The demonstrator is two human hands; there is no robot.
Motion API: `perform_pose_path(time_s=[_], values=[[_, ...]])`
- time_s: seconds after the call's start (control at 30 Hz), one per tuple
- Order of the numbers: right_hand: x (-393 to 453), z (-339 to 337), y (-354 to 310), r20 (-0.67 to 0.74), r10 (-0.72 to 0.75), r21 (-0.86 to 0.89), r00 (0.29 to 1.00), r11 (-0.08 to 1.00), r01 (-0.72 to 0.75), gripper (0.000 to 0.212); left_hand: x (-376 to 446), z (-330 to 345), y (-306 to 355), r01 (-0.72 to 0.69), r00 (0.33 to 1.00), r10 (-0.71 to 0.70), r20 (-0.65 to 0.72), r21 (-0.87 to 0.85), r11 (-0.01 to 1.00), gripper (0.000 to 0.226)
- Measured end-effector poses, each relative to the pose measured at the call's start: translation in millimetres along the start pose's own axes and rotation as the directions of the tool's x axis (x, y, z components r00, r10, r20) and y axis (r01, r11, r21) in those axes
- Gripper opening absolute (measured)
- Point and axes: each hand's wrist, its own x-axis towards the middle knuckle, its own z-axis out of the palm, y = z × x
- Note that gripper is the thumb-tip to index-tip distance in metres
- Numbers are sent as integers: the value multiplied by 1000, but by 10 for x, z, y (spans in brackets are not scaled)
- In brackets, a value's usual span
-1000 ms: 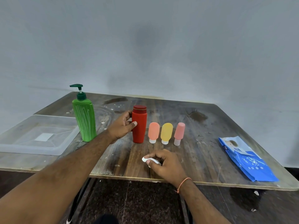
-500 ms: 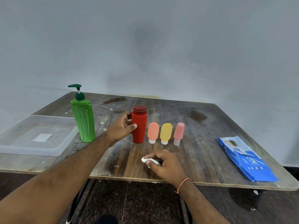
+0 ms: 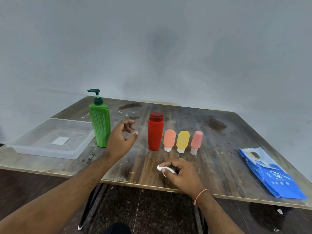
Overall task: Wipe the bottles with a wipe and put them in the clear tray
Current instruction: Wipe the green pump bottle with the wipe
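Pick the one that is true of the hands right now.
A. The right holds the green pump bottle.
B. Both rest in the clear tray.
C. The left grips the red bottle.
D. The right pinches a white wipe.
D: the right hand pinches a small crumpled white wipe above the dark wooden table; the left hand holds nothing.

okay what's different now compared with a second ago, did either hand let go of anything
The left hand let go of the red bottle and drew back to its left, fingers loosely curled. The right hand still pinches the white wipe at the near table edge. All five bottles stand where they were; none is in the clear tray.
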Motion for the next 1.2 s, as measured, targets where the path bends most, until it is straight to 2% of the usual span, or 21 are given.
perform_pose_path(time_s=[0.07, 0.13, 0.2, 0.3, 0.43, 0.5, 0.57, 0.73, 0.83, 0.93, 1.07, 1.2], values=[[-6, -2, -4, 2, 1, -7, 1000, 1000, -1, 20, -32, -140, 10, -98, 991, 104, -87, 76, 992, 39], [-13, -3, -9, 4, 0, 0, 1000, 1000, 0, 21, -23, -304, -9, -106, 963, 151, -223, 200, 974, 47], [-16, -3, -11, 4, 3, 16, 1000, 1000, -3, 21, 14, -455, -72, 17, 914, 101, -394, 286, 958, 61], [-19, 4, -24, -7, 6, 7, 1000, 1000, -6, 23, 66, -620, -236, 225, 849, -77, -522, 225, 948, 88], [-19, 0, -37, 2, 8, 5, 1000, 1000, -8, 24, 144, -717, -425, 421, 831, -381, -405, 10, 907, 112], [-14, 0, -46, 4, 12, 1, 1000, 1000, -12, 24, 169, -716, -493, 466, 834, -435, -338, 10, 885, 115], [-16, -1, -51, 2, 15, 5, 1000, 1000, -15, 24, 197, -689, -549, 478, 842, -443, -307, 47, 877, 111], [-12, -10, -68, 6, 9, 0, 1000, 1000, -9, 25, 291, -649, -600, 514, 841, -455, -292, 174, 840, 82], [-1, -5, -71, -2, 9, 12, 1000, 1000, -9, 27, 297, -632, -588, 518, 843, -465, -271, 173, 838, 75], [-2, 0, -65, -9, 10, 20, 1000, 1000, -10, 28, 206, -525, -522, 473, 872, -433, -230, 165, 865, 69], [-1, 1, -59, -10, 23, 13, 1000, 1000, -23, 26, -26, -190, -328, 432, 890, -427, -164, -4, 902, 59], [-11, -16, -77, -4, 17, 9, 1000, 1000, -17, 25, -233, 171, -153, 450, 862, -493, -120, -268, 852, 65]])
